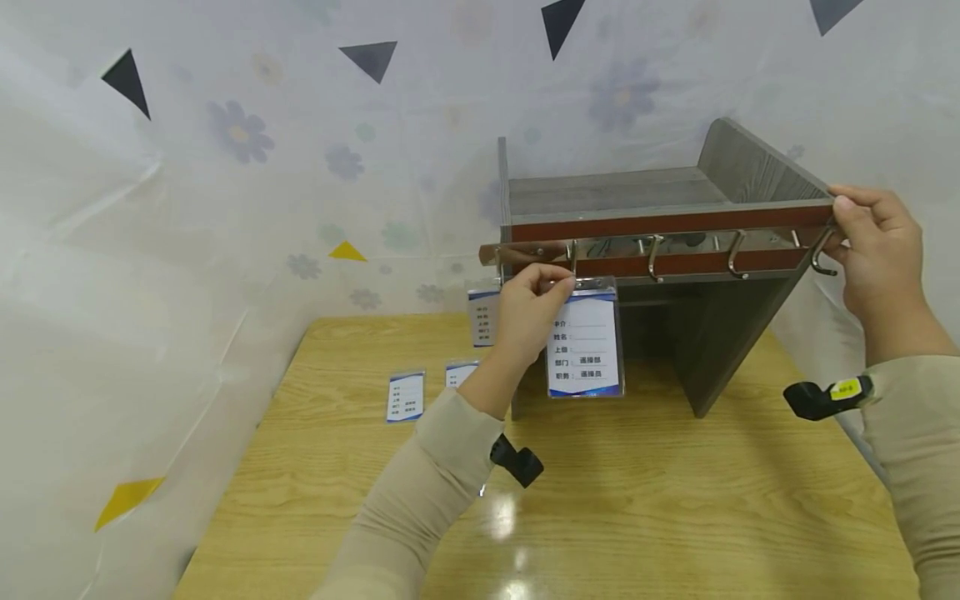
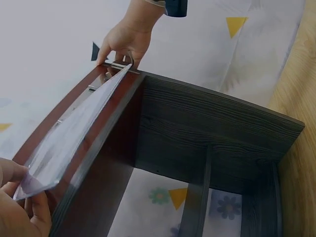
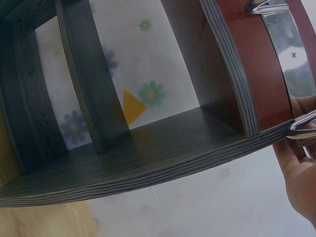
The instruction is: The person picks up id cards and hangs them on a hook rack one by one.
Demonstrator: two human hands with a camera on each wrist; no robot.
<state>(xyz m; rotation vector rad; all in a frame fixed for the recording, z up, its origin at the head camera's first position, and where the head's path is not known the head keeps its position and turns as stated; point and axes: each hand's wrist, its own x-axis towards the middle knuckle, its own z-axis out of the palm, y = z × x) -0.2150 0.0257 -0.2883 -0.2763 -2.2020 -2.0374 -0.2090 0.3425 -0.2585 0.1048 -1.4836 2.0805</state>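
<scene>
My left hand [image 1: 525, 312] pinches the top edge of a clear badge holder [image 1: 583, 346], which hangs upright just below the second hook [image 1: 573, 254] from the left. White and blue with printed lines, its card faces me. In the left wrist view, the badge holder [image 2: 79, 131] slants along the front of the rack. My right hand [image 1: 881, 242] grips the right front corner of the grey wooden rack [image 1: 757, 171], beside the last hook [image 1: 821, 254]. Another badge holder [image 1: 482, 318] hangs at the left end of the metal hook rail [image 1: 686, 244], partly behind my left hand.
One badge [image 1: 406, 397] lies flat on the wooden table [image 1: 637, 517], left of the rack. Another badge [image 1: 459, 374] lies close by, partly covered by my left arm. Behind stands a pale flowered sheet [image 1: 262, 183] with black and yellow triangles.
</scene>
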